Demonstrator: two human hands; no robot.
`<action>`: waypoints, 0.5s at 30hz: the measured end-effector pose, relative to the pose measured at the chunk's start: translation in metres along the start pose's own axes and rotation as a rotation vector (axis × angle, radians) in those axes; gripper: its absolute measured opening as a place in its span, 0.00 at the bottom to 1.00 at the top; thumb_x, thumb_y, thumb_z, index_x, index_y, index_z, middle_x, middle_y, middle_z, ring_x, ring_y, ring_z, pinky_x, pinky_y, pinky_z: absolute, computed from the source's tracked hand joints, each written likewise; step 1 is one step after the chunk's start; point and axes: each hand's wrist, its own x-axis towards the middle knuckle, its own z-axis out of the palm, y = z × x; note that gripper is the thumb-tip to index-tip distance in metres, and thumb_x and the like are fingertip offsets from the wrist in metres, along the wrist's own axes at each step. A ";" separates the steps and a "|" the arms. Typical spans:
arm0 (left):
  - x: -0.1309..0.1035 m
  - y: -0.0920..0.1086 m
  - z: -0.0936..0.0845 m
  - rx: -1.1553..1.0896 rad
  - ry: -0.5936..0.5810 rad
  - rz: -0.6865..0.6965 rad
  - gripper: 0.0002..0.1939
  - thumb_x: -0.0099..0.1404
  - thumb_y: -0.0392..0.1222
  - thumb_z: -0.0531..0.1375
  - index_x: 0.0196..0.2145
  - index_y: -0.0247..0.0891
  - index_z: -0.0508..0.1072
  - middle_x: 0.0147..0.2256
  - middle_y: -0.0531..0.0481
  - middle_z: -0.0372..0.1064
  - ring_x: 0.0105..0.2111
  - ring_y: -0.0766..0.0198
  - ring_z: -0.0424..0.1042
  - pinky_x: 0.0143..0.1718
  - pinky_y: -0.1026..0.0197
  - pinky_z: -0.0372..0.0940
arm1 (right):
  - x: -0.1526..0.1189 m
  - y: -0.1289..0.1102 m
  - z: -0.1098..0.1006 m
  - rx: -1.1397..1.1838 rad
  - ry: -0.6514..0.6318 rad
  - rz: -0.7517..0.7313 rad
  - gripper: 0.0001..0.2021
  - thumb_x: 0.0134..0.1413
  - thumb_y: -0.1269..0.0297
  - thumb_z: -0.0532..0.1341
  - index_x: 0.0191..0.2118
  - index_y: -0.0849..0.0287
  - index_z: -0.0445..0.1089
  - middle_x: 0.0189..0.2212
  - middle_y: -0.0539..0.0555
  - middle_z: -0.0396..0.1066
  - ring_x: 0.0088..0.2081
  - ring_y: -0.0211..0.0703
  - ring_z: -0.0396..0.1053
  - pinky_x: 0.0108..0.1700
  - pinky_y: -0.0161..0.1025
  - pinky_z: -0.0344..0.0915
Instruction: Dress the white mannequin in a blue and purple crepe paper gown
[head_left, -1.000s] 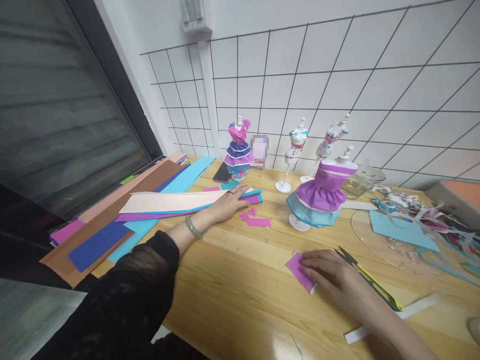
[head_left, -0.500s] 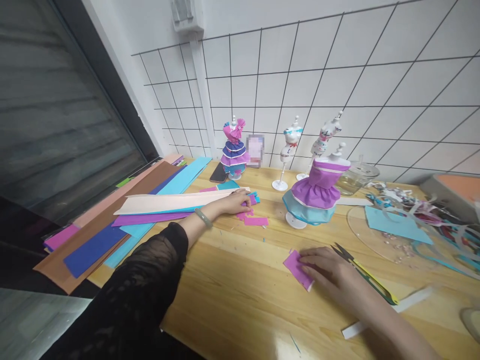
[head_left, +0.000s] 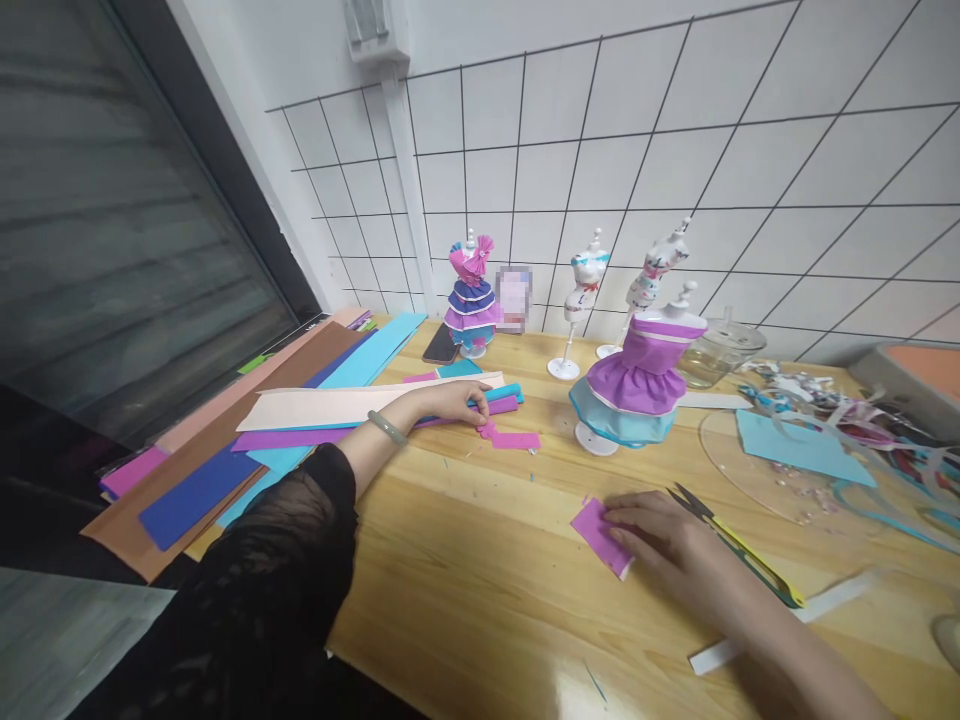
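My left hand (head_left: pixel 459 402) reaches across the paper strips at the back left. Its fingers are closed together, with the tips at a small pink paper scrap (head_left: pixel 488 429). Just right of it lies a flat pink paper piece (head_left: pixel 516 440). Beneath and beside that hand run a pale cream strip (head_left: pixel 322 405) and a purple strip (head_left: pixel 504 405). My right hand (head_left: pixel 658 532) holds the edge of a purple paper rectangle (head_left: pixel 600 535) against the table, fingers over it. Yellow-handled scissors (head_left: pixel 739 545) lie beside the right hand, partly hidden by it.
A dress form (head_left: pixel 637 380) in a purple and light-blue dress stands mid-table. Behind are another dressed form (head_left: pixel 471 295), two bare ones, a phone (head_left: pixel 441 343) and a glass pot (head_left: pixel 724 350). Ribbons and a blue sheet (head_left: pixel 802 447) crowd the right; long coloured strips (head_left: pixel 195 490) the left.
My left hand has drawn back slightly to the left, uncovering more of the purple and blue strip ends. The right hand stays on the purple rectangle. The whole view has shifted a little.
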 end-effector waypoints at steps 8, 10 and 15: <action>-0.007 0.007 0.010 0.074 0.040 -0.025 0.13 0.59 0.46 0.62 0.41 0.42 0.78 0.56 0.46 0.63 0.64 0.53 0.53 0.61 0.57 0.51 | -0.001 0.002 0.000 0.008 0.005 0.001 0.14 0.64 0.60 0.55 0.43 0.54 0.78 0.47 0.59 0.76 0.48 0.51 0.72 0.50 0.52 0.69; -0.007 0.008 0.011 0.097 0.053 -0.028 0.13 0.59 0.46 0.62 0.41 0.41 0.78 0.55 0.45 0.63 0.61 0.52 0.56 0.60 0.56 0.52 | -0.001 0.002 0.000 0.012 0.004 -0.004 0.13 0.64 0.60 0.55 0.43 0.53 0.78 0.47 0.58 0.76 0.48 0.51 0.72 0.50 0.52 0.70; -0.002 0.010 0.012 0.127 0.028 -0.047 0.10 0.57 0.44 0.63 0.37 0.39 0.78 0.46 0.44 0.66 0.53 0.52 0.63 0.55 0.56 0.56 | 0.000 0.003 0.000 0.018 -0.008 -0.003 0.13 0.64 0.60 0.55 0.43 0.52 0.78 0.47 0.58 0.76 0.48 0.51 0.72 0.50 0.52 0.70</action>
